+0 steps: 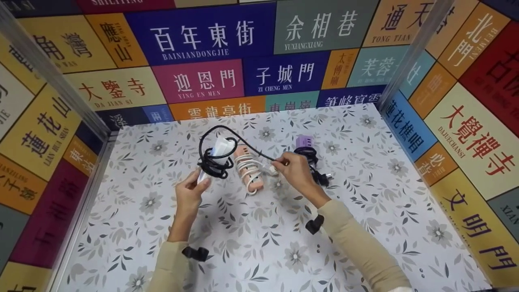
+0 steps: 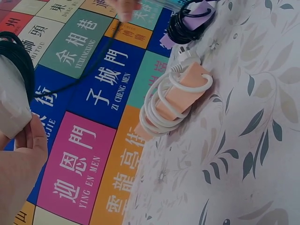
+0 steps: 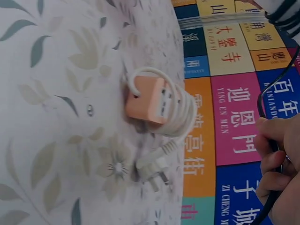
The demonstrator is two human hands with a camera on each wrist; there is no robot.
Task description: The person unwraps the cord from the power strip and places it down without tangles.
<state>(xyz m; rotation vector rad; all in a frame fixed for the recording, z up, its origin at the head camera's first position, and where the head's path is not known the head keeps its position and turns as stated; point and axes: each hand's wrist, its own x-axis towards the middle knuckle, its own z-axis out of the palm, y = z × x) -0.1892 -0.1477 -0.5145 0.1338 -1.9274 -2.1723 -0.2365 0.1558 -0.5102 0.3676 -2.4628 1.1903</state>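
My left hand [image 1: 189, 191] holds a white power strip [image 1: 223, 146] up over the table by its near end. Loops of black cord [image 1: 213, 167] are wound around that strip. From these loops one length arches up and across to my right hand [image 1: 299, 172], which pinches it between thumb and fingers. In the right wrist view the black cord [image 3: 261, 101] passes through the curled fingers and on below them. Between the hands lies an orange power strip [image 1: 255, 186] wrapped in its white cord [image 2: 164, 110], with a white plug [image 3: 153, 169] beside it.
A purple power strip [image 1: 304, 141] with a black cord [image 1: 307, 155] and plug [image 1: 323, 177] lies beyond my right hand. The table [image 1: 259, 251] has a floral cover. Panels with lettering [image 1: 202, 36] stand along the back and both sides.
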